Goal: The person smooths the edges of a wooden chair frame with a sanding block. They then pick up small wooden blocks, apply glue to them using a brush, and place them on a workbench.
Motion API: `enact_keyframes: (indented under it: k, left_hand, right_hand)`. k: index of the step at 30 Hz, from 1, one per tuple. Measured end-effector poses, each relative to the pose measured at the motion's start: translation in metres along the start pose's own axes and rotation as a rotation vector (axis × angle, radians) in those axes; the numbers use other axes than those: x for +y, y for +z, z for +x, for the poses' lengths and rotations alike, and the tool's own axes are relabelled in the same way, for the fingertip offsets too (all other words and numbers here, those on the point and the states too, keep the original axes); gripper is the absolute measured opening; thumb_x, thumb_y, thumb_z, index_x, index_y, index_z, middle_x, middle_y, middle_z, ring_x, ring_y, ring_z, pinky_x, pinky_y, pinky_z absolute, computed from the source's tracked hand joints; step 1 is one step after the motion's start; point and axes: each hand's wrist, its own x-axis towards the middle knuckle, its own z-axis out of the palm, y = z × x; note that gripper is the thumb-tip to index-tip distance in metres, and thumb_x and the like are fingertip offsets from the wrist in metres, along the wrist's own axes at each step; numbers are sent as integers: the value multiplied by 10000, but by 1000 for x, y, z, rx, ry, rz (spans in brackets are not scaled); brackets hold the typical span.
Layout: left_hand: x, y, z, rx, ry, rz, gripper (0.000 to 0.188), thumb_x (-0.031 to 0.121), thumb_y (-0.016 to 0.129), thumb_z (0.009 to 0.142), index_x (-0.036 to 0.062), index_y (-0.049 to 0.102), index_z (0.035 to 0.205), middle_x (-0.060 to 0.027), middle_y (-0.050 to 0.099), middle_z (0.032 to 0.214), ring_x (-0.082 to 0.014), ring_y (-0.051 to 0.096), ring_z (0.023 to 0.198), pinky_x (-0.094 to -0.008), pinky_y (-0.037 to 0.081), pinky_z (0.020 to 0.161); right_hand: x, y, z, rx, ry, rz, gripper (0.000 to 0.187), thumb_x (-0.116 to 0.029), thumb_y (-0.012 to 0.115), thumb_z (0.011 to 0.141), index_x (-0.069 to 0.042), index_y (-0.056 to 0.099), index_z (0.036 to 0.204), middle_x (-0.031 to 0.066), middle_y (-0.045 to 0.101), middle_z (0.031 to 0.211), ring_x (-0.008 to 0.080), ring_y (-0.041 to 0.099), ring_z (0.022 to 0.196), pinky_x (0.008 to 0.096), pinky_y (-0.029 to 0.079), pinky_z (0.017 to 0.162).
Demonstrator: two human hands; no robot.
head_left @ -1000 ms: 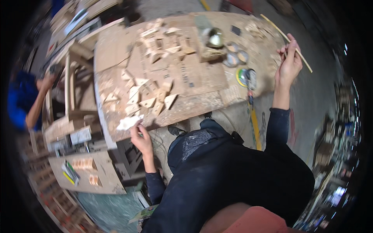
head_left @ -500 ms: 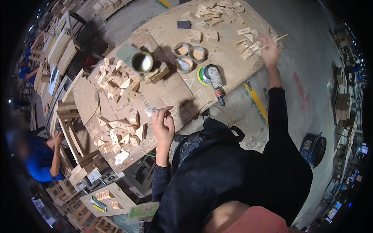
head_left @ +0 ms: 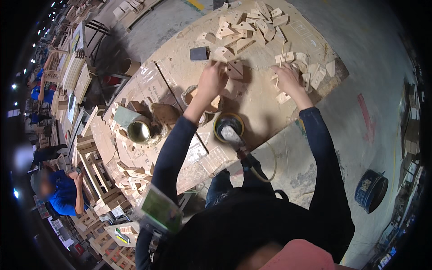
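Observation:
At the far middle of the table, my left hand (head_left: 213, 82) pinches the left edge of a drilled wooden block (head_left: 235, 69). A dark line crosses the block's face. To the right, the closed fingers of my right hand (head_left: 289, 78) have a thin wooden stick (head_left: 283, 50) between them, its end pointing up and away. That hand is over a small group of drilled wooden blocks (head_left: 318, 76), covering some of them. Beyond my left hand lie a dark sanding block (head_left: 199, 53) and a large heap of angled wooden blocks (head_left: 245, 33).
A disc sander (head_left: 230, 130) with a hose rests at the table's near edge. My left forearm partly hides some cups (head_left: 215, 104). A glue-smeared pot (head_left: 138, 131) and more blocks (head_left: 133, 177) are at left. Beyond them a person in blue (head_left: 63, 193) works.
My left hand has moved far forward and taken hold of a wooden block. My right hand, still with the stick, has shifted left over the small block group. The view has shifted.

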Motion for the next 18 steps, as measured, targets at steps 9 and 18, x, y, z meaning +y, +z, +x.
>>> enact_keyframes:
  k: [9,18]
  left_hand:
    - [-16,108,139,-102,-93,297,491,138,679,804,36,540,1264,-246,602,1075,-394,636,979,-446,535,868]
    - [-9,51,73,133,-147,-700,514,-17,693,772,10,438,1218,-144,477,1164,-234,650,918,-323,566,735]
  right_hand:
    - [8,-10,15,61,18,150,313,-5,653,774,-42,663,1084,187,680,990,367,621,969,448,479,856]
    - [-42,-42,13,378,205,964,402,-259,708,904,33,620,1165,141,709,1023,156,692,905,293,551,757]
